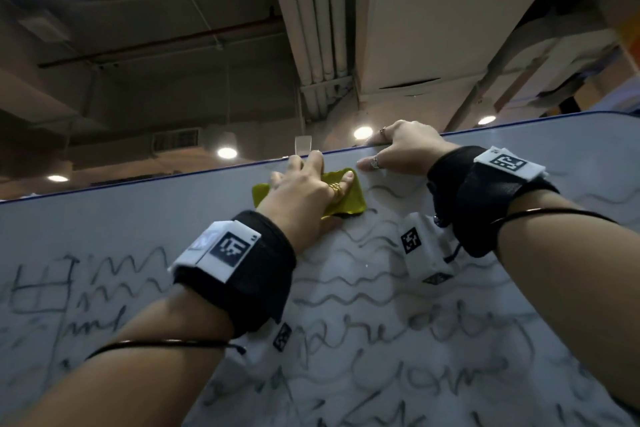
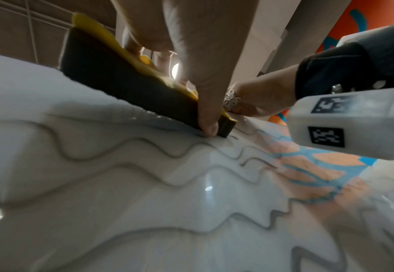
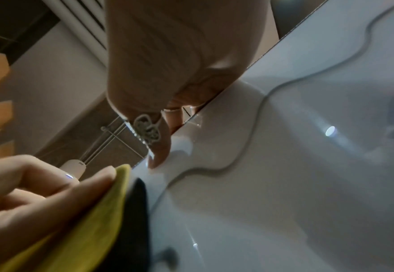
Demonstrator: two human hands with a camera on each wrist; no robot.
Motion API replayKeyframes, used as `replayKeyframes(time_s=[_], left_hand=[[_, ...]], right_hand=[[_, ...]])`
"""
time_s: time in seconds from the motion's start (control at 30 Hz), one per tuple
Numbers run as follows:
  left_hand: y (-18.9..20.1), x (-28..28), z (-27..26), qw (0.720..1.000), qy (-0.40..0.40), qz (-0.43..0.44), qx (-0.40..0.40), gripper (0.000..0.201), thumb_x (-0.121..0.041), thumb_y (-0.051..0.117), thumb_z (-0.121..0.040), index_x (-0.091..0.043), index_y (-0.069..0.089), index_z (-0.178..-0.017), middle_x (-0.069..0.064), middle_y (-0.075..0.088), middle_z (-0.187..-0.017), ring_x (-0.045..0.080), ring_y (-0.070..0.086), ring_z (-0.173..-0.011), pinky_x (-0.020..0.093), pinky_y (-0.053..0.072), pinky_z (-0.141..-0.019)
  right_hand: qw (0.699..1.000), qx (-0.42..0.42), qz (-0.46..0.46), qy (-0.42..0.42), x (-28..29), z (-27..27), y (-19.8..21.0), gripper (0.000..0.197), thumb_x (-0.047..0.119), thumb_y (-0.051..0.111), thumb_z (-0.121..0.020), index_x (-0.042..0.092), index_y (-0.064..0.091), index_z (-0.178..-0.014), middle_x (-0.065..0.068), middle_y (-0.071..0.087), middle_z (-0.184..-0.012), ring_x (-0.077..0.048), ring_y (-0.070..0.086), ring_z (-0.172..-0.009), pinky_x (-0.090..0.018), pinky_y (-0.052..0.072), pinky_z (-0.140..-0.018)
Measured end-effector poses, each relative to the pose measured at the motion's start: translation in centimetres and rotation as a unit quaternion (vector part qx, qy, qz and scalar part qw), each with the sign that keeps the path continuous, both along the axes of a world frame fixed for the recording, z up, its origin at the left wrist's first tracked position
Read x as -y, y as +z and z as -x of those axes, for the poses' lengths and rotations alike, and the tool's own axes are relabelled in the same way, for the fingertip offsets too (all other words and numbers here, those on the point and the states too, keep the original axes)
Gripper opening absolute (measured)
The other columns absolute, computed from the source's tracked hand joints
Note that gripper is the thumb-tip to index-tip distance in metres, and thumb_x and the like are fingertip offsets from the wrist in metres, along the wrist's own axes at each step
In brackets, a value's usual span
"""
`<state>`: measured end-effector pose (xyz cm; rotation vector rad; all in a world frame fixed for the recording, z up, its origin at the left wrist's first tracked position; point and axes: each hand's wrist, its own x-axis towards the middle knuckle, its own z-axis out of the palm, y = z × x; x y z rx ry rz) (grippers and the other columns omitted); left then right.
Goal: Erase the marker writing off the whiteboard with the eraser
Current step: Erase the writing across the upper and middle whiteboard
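A white whiteboard [image 1: 346, 288] fills the lower half of the head view, covered with grey wavy lines and scrawled words. My left hand [image 1: 304, 191] holds a yellow eraser [image 1: 349, 198] with a dark felt underside [image 2: 126, 84] flat against the board near its top edge, thumb on the lower side and fingers over the top. My right hand [image 1: 398, 149] grips the board's top edge [image 1: 519, 125] just right of the eraser, fingers curled over the rim and thumb flat on the face. In the right wrist view the eraser [image 3: 91, 220] lies close to my right thumb [image 3: 161, 150].
Wavy marker lines [image 2: 145, 147] run under and to the right of the eraser, with words [image 1: 415, 340] lower down and a scribbled grid [image 1: 41, 288] at the far left. A small clear clip [image 1: 303, 146] stands on the top edge. Above are ceiling ducts and lamps.
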<state>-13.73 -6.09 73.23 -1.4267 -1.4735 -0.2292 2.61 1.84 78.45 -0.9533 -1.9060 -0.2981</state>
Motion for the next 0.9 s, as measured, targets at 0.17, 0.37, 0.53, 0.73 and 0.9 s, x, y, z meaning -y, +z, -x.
replayKeyframes(time_s=[0.17, 0.37, 0.53, 0.73, 0.9], left_hand=[[0.3, -0.5, -1.1, 1.000, -0.001, -0.005, -0.013, 0.064, -0.043, 0.046, -0.097, -0.039, 0.011, -0.150, 0.010, 0.027, -0.128, 0.031, 0.032, -0.116, 0.047, 0.038, -0.093], [0.5, 0.1, 0.0, 1.000, 0.007, -0.009, -0.029, 0.066, -0.050, 0.044, -0.094, -0.041, 0.010, -0.150, 0.006, 0.028, -0.128, 0.026, 0.033, -0.116, 0.040, 0.039, -0.095], [0.3, -0.8, -2.7, 1.000, 0.002, -0.025, -0.017, 0.063, -0.044, 0.042, -0.097, -0.040, 0.009, -0.150, 0.007, 0.030, -0.124, 0.027, 0.034, -0.113, 0.040, 0.038, -0.092], [0.1, -3.7, -8.1, 0.998, -0.053, -0.018, -0.004, 0.065, -0.043, 0.048, -0.096, -0.037, 0.012, -0.150, 0.010, 0.030, -0.124, 0.030, 0.033, -0.114, 0.043, 0.036, -0.090], [0.0, -3.3, -6.7, 0.997, -0.071, -0.011, 0.021, 0.067, -0.048, 0.050, -0.092, -0.043, 0.015, -0.149, 0.006, 0.031, -0.128, 0.026, 0.033, -0.116, 0.042, 0.037, -0.094]], right_hand=[[0.998, 0.011, 0.061, 0.020, 0.0, -1.0, 1.5, 0.043, 0.056, 0.057, -0.086, 0.025, 0.066, -0.114, -0.002, 0.062, -0.114, -0.021, 0.054, -0.109, -0.031, 0.044, -0.094], [0.996, 0.043, 0.007, -0.078, -1.7, -5.5, 1.0, 0.054, 0.064, 0.062, -0.077, 0.017, 0.070, -0.101, -0.002, 0.066, -0.099, -0.022, 0.059, -0.098, -0.034, 0.049, -0.090], [1.000, 0.005, -0.013, -0.021, -2.7, -6.0, 0.1, 0.058, 0.065, 0.063, -0.075, 0.026, 0.064, -0.117, 0.003, 0.069, -0.104, -0.017, 0.056, -0.108, -0.031, 0.044, -0.097], [1.000, 0.031, 0.006, 0.002, -2.9, -7.2, 0.9, 0.045, 0.059, 0.059, -0.083, 0.028, 0.066, -0.115, 0.003, 0.067, -0.107, -0.017, 0.056, -0.107, -0.028, 0.044, -0.093], [0.999, -0.015, -0.017, -0.048, -5.0, -10.4, 1.0, 0.049, 0.062, 0.051, -0.086, 0.017, 0.068, -0.088, -0.001, 0.064, -0.087, -0.024, 0.058, -0.097, -0.032, 0.047, -0.086]])
